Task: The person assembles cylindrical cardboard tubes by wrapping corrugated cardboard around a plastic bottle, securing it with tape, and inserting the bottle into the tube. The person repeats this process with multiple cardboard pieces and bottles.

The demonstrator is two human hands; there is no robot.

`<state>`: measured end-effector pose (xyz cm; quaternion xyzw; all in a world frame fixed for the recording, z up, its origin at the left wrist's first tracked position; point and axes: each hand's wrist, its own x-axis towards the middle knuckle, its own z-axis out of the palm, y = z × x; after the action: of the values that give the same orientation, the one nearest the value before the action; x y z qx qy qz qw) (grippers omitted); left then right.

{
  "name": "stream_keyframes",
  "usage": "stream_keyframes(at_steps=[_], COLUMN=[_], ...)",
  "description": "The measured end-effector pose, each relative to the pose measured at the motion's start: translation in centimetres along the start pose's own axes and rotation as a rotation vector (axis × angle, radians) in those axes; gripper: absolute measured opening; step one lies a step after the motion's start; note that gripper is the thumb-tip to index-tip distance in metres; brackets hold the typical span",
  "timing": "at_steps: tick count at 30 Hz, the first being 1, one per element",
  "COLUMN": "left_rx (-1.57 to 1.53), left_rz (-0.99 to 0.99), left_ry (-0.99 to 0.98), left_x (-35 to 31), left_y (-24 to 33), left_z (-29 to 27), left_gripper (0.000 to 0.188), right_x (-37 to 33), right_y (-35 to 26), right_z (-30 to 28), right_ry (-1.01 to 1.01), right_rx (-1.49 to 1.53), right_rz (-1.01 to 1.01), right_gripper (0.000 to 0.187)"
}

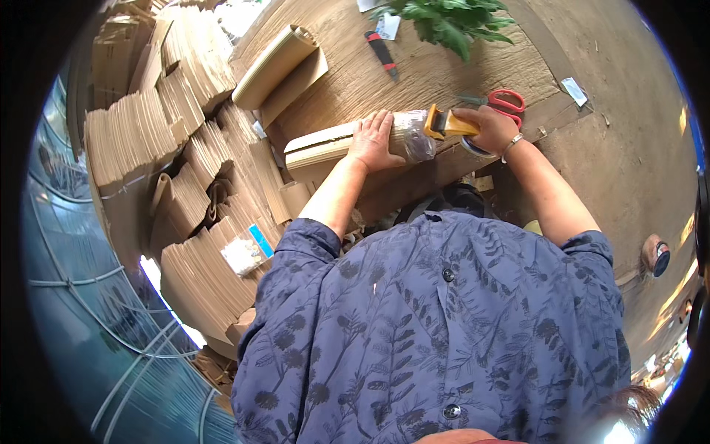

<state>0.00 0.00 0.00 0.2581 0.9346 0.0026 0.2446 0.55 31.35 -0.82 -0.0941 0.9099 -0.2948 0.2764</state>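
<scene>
Right grip (494,132) is clamped on the handle of a yellow tape dispenser (447,124), whose head is held at the right end of a cardboard bundle (318,154); whether the two are touching cannot be told. By the left grip (376,142), unclosed and laid flat, the bundle is covered just right of its middle. It is placed lengthwise near the close edge of the wooden tabletop (481,70), and its right end is wrapped in clear film (419,138). Just beyond the right grip, red-handled scissors (509,102) are laid with the blades pointed left. Farther out, a black-and-red tool (381,55) is seen, and green leaves (458,26) are spread at the top. A cardboard roll (277,66) is set beyond the bundle's left end, and farther left, cardboard stacks (133,140) are packed close together.
</scene>
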Motion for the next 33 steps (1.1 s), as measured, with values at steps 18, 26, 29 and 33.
stream_keyframes(at_steps=[18, 26, 29, 33], left_rx=[-0.232, -0.270, -0.216, -0.076], left_rz=[-0.028, -0.028, -0.007, 0.022], left_ry=[-0.191, -0.201, -0.128, 0.103], left_x=[11.2, 11.2, 10.4, 6.8], left_y=[-1.4, -1.7, -0.9, 1.3], left_z=[-3.7, -3.9, -3.8, -2.3], left_gripper=[0.103, 0.104, 0.104, 0.111], right_x=[-11.2, -14.1, -5.0, 2.4], right_y=[3.4, -1.5, -4.3, -8.6], right_z=[15.9, 15.3, 15.0, 14.0], right_ry=[0.242, -0.075, -0.107, -0.294], right_rx=[1.140, 0.893, 0.572, 0.362], right_rz=[0.234, 0.269, 0.048, 0.025], right_gripper=[0.067, 0.066, 0.060, 0.056])
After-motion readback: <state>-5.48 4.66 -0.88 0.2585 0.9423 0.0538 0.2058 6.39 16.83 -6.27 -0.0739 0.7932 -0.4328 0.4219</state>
